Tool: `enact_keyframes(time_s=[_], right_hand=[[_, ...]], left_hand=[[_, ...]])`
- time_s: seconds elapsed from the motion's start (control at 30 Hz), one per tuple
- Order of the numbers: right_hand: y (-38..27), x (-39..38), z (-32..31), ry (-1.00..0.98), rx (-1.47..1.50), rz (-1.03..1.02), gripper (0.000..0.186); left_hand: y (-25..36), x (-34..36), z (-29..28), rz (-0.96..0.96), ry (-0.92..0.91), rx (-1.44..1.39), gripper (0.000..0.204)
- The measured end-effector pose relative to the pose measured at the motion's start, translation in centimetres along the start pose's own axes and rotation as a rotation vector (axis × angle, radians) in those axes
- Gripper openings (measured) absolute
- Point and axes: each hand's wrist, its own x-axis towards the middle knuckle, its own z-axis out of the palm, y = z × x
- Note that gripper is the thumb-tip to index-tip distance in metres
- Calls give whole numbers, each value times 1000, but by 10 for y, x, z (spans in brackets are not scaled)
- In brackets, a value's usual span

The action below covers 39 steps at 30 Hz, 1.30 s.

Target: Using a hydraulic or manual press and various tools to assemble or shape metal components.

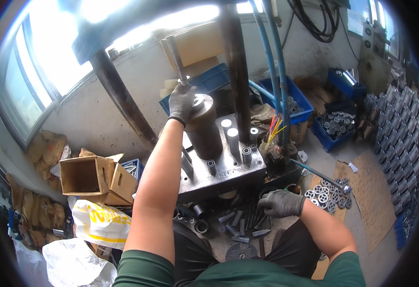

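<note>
My left hand (182,102), in a dark grey glove, is closed around the lower end of a long metal rod (174,55) with a bright ring near its base. It sits beside the top of a thick steel cylinder (204,131), which stands upright on a shiny metal block (219,177). Short round posts (233,141) rise from that block. My right hand (283,204), gloved too, hangs by the block's front right edge with fingers curled together; whatever is in them, if anything, is hidden. Dark bolts and tool pieces (238,220) lie below it.
Dark press columns (236,71) flank the block. A lever with a ball end (346,190) reaches right over several spoked metal discs (326,193). Blue bins (333,131) stand behind. Stacked metal cylinders (393,138) line the right; an open carton (82,174) sits left.
</note>
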Motion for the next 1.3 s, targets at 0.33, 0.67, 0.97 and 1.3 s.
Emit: enact_keyframes(time_s=[0.33, 0.67, 0.97, 1.3], right_hand=[[-61, -131, -132, 409, -521, 183, 23], [-41, -165, -52, 225, -319, 481, 19], [-58, -167, -18, 423, -217, 557, 16], [-58, -166, -20, 443, -217, 546, 14]], left_hand=[[-14, -5, 4, 479, 154, 176, 56], [18, -12, 3, 74, 99, 18, 53], [16, 8, 7, -114, 61, 82, 60], [26, -11, 11, 111, 91, 117, 55]])
